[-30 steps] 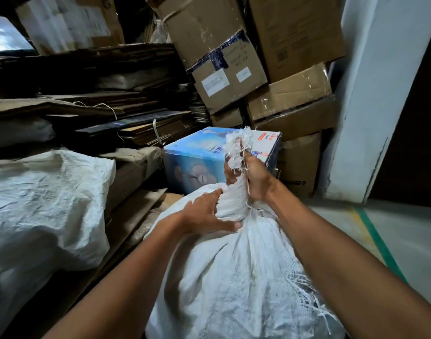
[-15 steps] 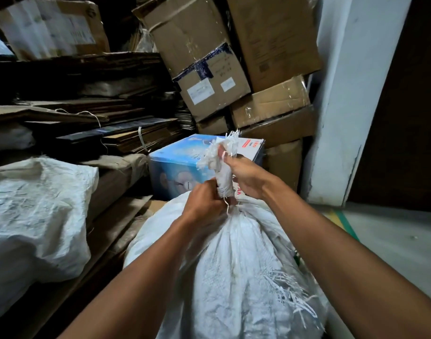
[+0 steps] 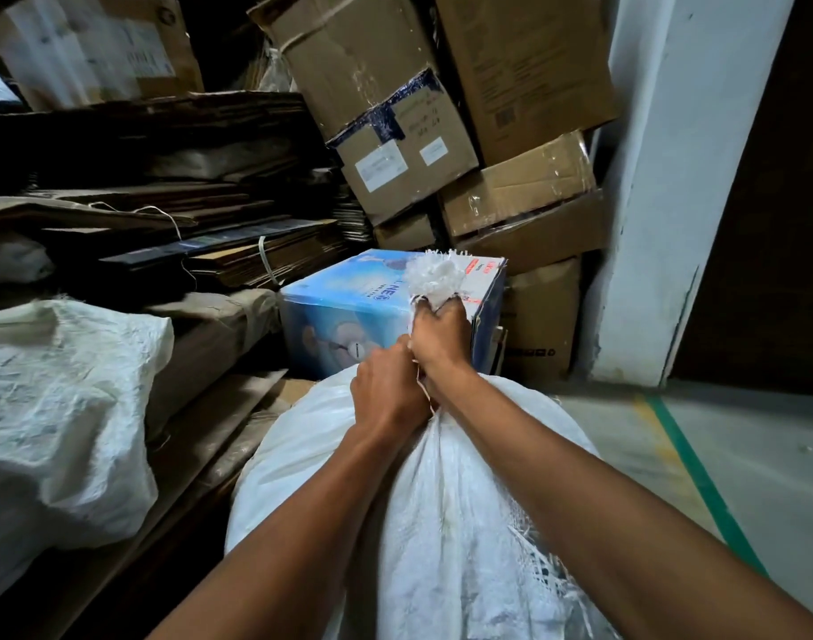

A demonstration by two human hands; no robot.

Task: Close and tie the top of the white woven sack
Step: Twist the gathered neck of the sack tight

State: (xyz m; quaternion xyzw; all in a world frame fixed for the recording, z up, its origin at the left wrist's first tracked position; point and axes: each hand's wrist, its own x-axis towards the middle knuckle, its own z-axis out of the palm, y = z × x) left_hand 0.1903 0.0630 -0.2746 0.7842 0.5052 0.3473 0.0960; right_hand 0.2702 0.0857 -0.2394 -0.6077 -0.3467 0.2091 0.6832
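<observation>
A view looking down along two bare forearms to a full white woven sack (image 3: 446,515) that fills the lower middle of the scene, standing between the person and a stack of boxes. The sack's top is gathered into a narrow neck. The right hand (image 3: 441,337) is closed in a fist round that neck, and a frayed white tuft of the sack's mouth (image 3: 434,274) sticks up just above the fist. The left hand (image 3: 386,394) sits directly below and to the left of the right one, touching it, its fingers curled round the base of the neck where the cloth bunches. A thin pale string (image 3: 424,390) hangs down between the two hands; how it runs round the neck is hidden.

Just behind the hands stands a blue printed box (image 3: 344,307). Brown cardboard boxes (image 3: 381,108) lean in a pile above it, flattened cardboard (image 3: 164,224) is stacked to the left, and a second white sack (image 3: 62,408) lies at the left edge. A white pillar (image 3: 663,200) rises on the right, beside a grey floor with a green line (image 3: 704,482).
</observation>
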